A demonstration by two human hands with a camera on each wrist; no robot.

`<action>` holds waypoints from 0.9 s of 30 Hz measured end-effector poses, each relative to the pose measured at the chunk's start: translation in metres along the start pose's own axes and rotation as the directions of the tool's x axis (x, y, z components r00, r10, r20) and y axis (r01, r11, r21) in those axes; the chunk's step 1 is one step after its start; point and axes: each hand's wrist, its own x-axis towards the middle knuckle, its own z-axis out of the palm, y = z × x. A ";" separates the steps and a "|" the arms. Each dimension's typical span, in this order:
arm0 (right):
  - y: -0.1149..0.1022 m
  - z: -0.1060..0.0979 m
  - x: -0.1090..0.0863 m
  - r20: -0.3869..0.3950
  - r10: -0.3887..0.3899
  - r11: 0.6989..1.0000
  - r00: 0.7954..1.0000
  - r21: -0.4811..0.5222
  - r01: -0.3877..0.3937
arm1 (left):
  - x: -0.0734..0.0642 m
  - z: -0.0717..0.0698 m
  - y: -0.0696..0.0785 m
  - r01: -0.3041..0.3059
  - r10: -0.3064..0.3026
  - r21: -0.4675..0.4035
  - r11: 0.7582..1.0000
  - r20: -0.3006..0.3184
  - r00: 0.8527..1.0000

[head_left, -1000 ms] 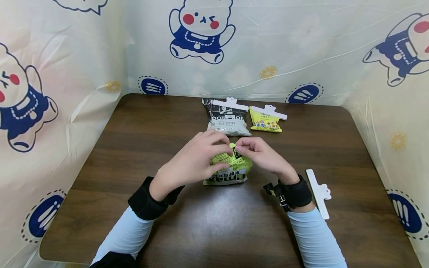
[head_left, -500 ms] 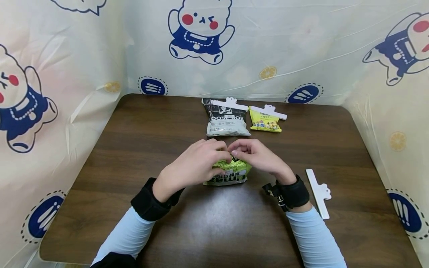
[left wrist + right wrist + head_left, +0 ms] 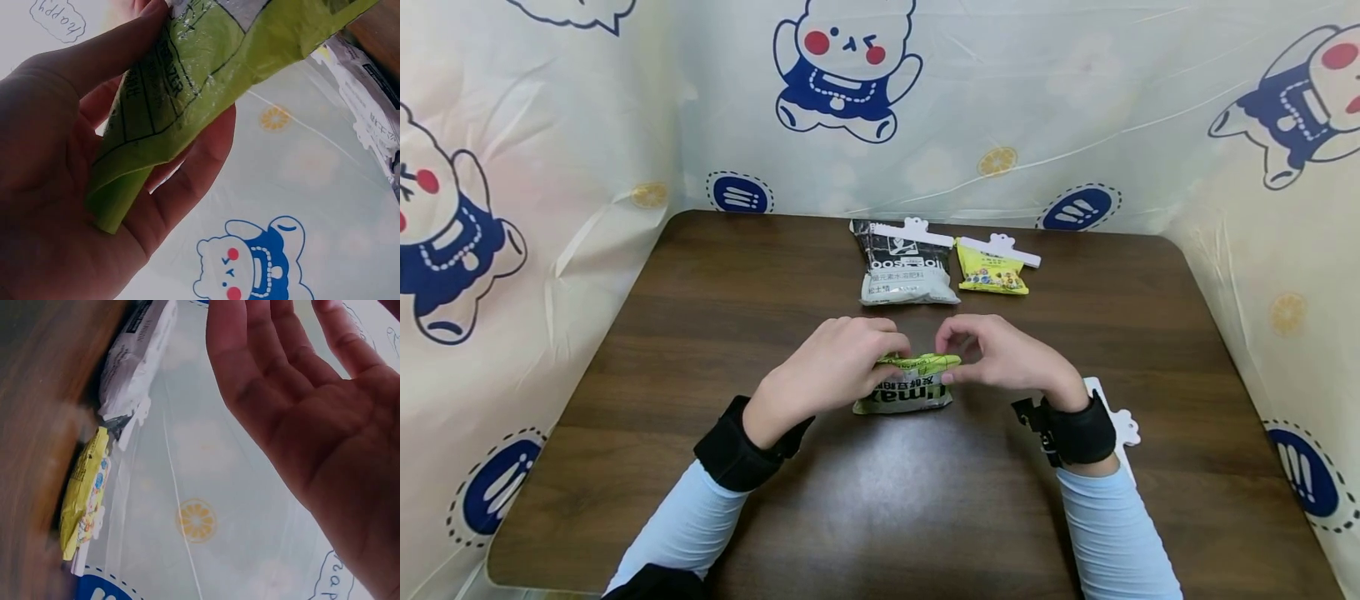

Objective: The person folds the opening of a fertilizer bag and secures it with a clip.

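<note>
A green bag [image 3: 902, 398] with its top folded over lies at the table's middle, black lettering facing the person. My left hand [image 3: 842, 367] holds the fold at its left end. In the left wrist view, the green film [image 3: 206, 81] passes between thumb and fingers. My right hand [image 3: 1011, 354] is by the bag's right end, thumb and forefinger apart; whether the thumb touches it is hard to tell. Seen from the right wrist, that hand [image 3: 312, 425] has loosely bent fingers, their tips cut off. A white sealing clip [image 3: 1126, 429] lies partly hidden behind the right wrist.
Farther back stand a black and grey bag [image 3: 906, 279] and a small yellow bag [image 3: 992, 273]. White clips [image 3: 917, 232] close both tops. The brown table [image 3: 737, 275] meets a printed curtain [image 3: 962, 100] at its far edge.
The bag's top has been folded down, so it stands lower. My right hand has moved right, away from the left, and its wrist now covers part of the loose clip.
</note>
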 end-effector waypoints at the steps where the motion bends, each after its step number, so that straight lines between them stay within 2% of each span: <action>1: 0.000 0.001 0.001 0.009 0.008 1.000 1.000 -0.012 -0.008 | 0.000 0.000 0.000 -0.002 0.002 0.004 1.000 -0.004 1.000; 4: 0.002 0.002 0.002 0.015 0.029 0.999 0.999 -0.047 -0.029 | 0.000 0.001 0.000 -0.008 0.008 0.014 1.000 -0.014 1.000; 9: 0.003 0.003 0.003 -0.020 0.032 0.996 0.999 -0.081 -0.034 | 0.001 0.001 -0.001 -0.020 0.020 0.015 1.000 -0.034 0.999; 20: 0.002 0.002 0.001 -0.031 0.022 0.998 0.999 -0.055 -0.023 | 0.002 0.000 -0.001 0.021 -0.022 -0.016 1.000 -0.041 0.999; 27: 0.000 0.000 0.002 -0.003 0.040 0.998 0.999 -0.048 -0.040 | 0.003 0.001 -0.002 0.034 -0.034 -0.020 0.999 -0.028 0.999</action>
